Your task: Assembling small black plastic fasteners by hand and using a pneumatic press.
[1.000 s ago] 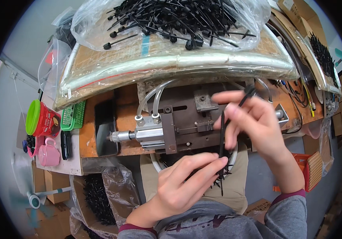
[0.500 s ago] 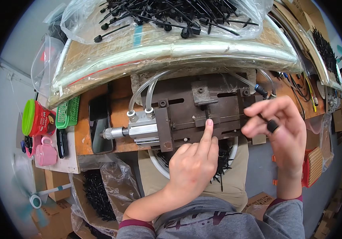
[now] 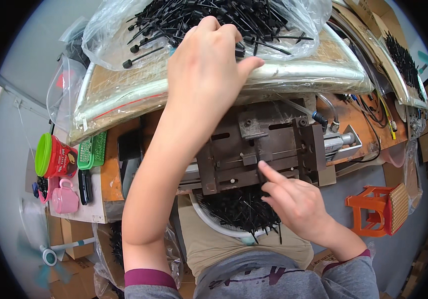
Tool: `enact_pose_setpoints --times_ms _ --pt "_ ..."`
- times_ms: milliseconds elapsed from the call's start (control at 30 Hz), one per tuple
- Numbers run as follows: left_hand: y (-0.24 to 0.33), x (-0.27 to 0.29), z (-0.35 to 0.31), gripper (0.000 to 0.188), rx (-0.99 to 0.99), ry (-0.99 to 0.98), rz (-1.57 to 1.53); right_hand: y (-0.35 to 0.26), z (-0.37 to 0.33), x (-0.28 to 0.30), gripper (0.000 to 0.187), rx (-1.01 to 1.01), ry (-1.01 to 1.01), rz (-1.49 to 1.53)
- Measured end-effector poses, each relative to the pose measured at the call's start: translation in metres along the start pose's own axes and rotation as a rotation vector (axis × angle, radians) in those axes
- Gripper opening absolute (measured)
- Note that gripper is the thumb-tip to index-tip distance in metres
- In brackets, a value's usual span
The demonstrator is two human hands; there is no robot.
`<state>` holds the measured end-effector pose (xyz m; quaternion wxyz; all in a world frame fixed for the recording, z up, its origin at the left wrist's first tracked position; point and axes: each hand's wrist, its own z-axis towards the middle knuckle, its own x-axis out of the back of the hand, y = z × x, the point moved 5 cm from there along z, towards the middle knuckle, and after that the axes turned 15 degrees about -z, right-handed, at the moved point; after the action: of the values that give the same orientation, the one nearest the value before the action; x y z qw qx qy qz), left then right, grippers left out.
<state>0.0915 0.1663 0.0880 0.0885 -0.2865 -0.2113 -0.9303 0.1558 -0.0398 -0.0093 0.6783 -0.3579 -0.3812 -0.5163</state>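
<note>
My left hand (image 3: 201,67) reaches over the far board, its thumb held out to the side and its fingers bent down onto a heap of thin black plastic rods with knobbed ends (image 3: 184,17). Its fingertips are partly hidden, and no rod shows in its grasp. At the dark metal fixture (image 3: 283,134), my right hand (image 3: 296,204) has its index fingertip on a black rod (image 3: 260,174) lying across the small centre block (image 3: 250,159). The other fingers curl close to that rod's near end.
A white basket of black rods (image 3: 201,212) rests on my lap under the fixture. Pneumatic cylinders (image 3: 336,142) and hoses flank the fixture. Left are a red tub (image 3: 64,159), a pink cup (image 3: 66,198) and a green basket (image 3: 94,149). An orange stool (image 3: 368,209) stands right.
My left hand has left the fixture and moved up to the rod heap. My right hand, which held a knobbed rod at the right, has come down to the rod at the centre block.
</note>
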Motion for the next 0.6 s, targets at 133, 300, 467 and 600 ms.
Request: enact_pose_setpoints --times_ms 133,300,467,600 --pt "-0.023 -0.024 0.014 0.036 0.170 -0.179 0.078 0.001 0.009 -0.008 0.012 0.018 -0.004 -0.080" --pt "-0.028 0.001 0.007 0.029 0.177 -0.082 -0.193 0.004 0.010 -0.003 0.015 0.021 -0.078 -0.118" --pt "-0.031 0.045 -0.008 0.023 0.343 -0.058 -0.562 0.019 0.039 0.020 0.037 -0.039 -0.027 0.186" --pt "0.008 0.062 -0.045 0.020 0.318 0.002 -0.570 0.054 0.098 0.040 0.017 -0.123 0.284 0.173"
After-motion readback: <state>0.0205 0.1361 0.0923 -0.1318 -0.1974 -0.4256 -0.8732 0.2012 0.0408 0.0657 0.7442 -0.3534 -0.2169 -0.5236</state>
